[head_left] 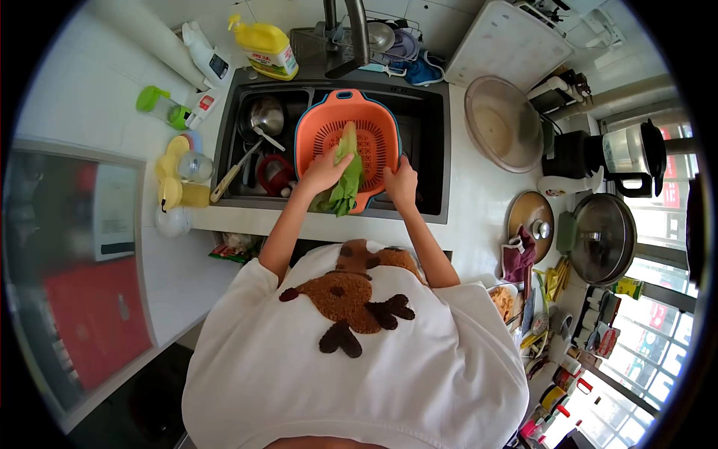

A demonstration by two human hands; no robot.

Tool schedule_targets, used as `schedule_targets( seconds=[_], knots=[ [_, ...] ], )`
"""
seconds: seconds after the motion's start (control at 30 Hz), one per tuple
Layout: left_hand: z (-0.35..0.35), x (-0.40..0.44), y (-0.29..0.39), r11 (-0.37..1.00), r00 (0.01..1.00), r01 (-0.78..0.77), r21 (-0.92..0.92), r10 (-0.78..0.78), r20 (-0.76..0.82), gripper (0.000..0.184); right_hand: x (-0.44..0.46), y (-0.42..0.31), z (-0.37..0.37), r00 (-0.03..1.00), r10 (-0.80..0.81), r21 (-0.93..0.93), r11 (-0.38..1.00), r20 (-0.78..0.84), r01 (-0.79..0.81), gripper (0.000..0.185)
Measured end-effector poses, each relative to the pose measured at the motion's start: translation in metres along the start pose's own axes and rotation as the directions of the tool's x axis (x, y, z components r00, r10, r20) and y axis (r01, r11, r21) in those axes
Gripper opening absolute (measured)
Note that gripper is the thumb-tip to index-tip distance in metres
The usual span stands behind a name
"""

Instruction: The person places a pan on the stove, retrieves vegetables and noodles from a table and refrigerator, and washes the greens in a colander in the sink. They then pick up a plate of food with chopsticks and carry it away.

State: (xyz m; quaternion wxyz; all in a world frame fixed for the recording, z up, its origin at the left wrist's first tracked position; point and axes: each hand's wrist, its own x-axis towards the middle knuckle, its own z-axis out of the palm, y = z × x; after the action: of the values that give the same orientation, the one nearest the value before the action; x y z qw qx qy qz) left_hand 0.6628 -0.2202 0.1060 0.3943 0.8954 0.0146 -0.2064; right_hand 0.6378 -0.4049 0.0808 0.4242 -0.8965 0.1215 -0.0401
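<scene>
An orange colander with a blue edge rests over the dark sink, below the faucet. Green leafy vegetable lies over its near left part, the pale stalk pointing at the faucet and the leaves hanging at the near rim. My left hand is closed around the vegetable from the left. On the colander's right side, my right hand grips the rim, its fingers partly hidden behind the edge.
Metal bowls and a red-rimmed item sit in the left basin. A yellow bottle stands behind the sink. To the right are a large basin, a pot lid and a covered pan.
</scene>
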Motion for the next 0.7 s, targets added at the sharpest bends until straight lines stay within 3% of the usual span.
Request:
schedule_targets(
  seconds=[0.03, 0.1, 0.13, 0.23, 0.3, 0.33, 0.37, 0.43, 0.47, 0.53, 0.6, 0.67, 0.7],
  knots=[
    [-0.007, 0.005, 0.003, 1.0, 1.0, -0.006, 0.005, 0.006, 0.003, 0.06, 0.003, 0.003, -0.001, 1.0, -0.02, -0.015, 1.0, -0.012, 0.02, 0.031],
    [-0.028, 0.019, 0.012, 0.927, 0.974, -0.168, 0.334, 0.209, -0.09, 0.051, 0.01, 0.007, -0.002, 0.999, -0.035, -0.029, 0.999, -0.032, 0.034, 0.03],
    [-0.038, 0.029, 0.023, 0.93, 0.95, -0.199, 0.31, 0.26, -0.171, 0.046, 0.012, 0.008, -0.004, 1.0, -0.009, -0.03, 1.0, -0.016, 0.009, 0.03],
    [-0.049, 0.086, 0.037, 0.837, 0.741, -0.369, 0.404, 0.528, -0.415, 0.045, 0.02, 0.018, -0.004, 1.0, 0.006, -0.033, 0.999, 0.002, -0.006, 0.03],
    [-0.052, 0.115, 0.054, 0.796, 0.681, -0.434, 0.422, 0.596, -0.426, 0.039, 0.022, 0.018, -0.006, 1.0, -0.008, -0.033, 0.999, 0.012, 0.009, 0.03],
    [-0.054, 0.128, 0.06, 0.752, 0.615, -0.489, 0.443, 0.657, -0.436, 0.033, 0.022, 0.011, -0.01, 0.997, 0.049, 0.017, 0.999, 0.06, -0.05, 0.029],
    [-0.052, 0.138, 0.061, 0.746, 0.611, -0.494, 0.446, 0.663, -0.433, 0.033, 0.023, 0.006, -0.012, 0.989, 0.103, 0.067, 0.992, 0.108, -0.111, 0.028],
    [-0.042, 0.162, 0.056, 0.641, 0.544, -0.548, 0.537, 0.761, -0.354, 0.025, 0.031, 0.016, -0.005, 0.995, 0.067, 0.04, 0.997, 0.077, -0.07, 0.027],
    [-0.038, 0.172, 0.054, 0.637, 0.543, -0.553, 0.538, 0.765, -0.348, 0.025, 0.032, 0.024, 0.0, 0.997, 0.035, 0.006, 0.999, 0.062, -0.035, 0.026],
    [-0.04, 0.184, 0.053, 0.812, 0.694, -0.442, 0.38, 0.578, -0.429, 0.016, 0.036, 0.029, 0.002, 0.998, 0.038, 0.013, 0.999, 0.058, -0.039, 0.025],
    [-0.036, 0.185, 0.048, 0.818, 0.691, -0.455, 0.352, 0.574, -0.439, 0.011, 0.031, 0.028, 0.001, 0.996, 0.048, 0.011, 0.999, 0.07, -0.049, 0.025],
    [-0.037, 0.177, 0.048, 0.837, 0.723, -0.425, 0.345, 0.543, -0.427, 0.013, 0.03, 0.007, -0.01, 0.979, 0.183, 0.232, 0.952, 0.092, -0.2, 0.019],
    [-0.035, 0.171, 0.046, 0.837, 0.725, -0.423, 0.346, 0.542, -0.425, 0.013, 0.03, 0.007, -0.01, 0.978, 0.186, 0.233, 0.951, 0.094, -0.203, 0.019]
  ],
)
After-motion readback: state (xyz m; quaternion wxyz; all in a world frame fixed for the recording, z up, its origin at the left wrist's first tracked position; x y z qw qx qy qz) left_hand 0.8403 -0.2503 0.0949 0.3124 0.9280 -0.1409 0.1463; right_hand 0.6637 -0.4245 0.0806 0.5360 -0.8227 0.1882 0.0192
